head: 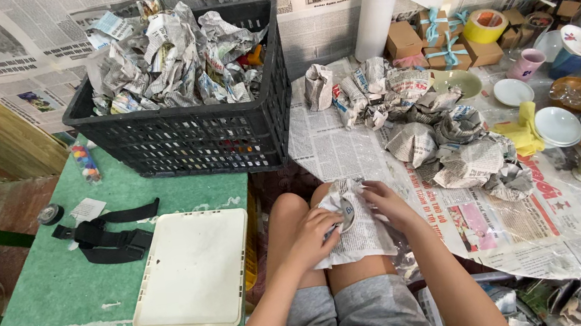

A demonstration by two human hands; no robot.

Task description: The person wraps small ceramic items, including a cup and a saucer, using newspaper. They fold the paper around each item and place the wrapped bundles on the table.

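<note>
Over my knees, my left hand (310, 234) and my right hand (385, 203) hold a sheet of newspaper (360, 237) folded around a small round dish (347, 214). Only a curved sliver of the dish shows between my hands. The left hand grips the paper at the dish's left side. The right hand presses the paper's upper right corner. The sheet drapes down across my thighs.
A black crate (187, 134) full of crumpled newspaper bundles stands on a green table (68, 301), with a white tray (194, 270) and a black strap (108, 240). A paper-covered round table (571, 234) at right holds wrapped bundles (447, 146), cups, saucers, small boxes, yellow tape and a paper roll (376, 10).
</note>
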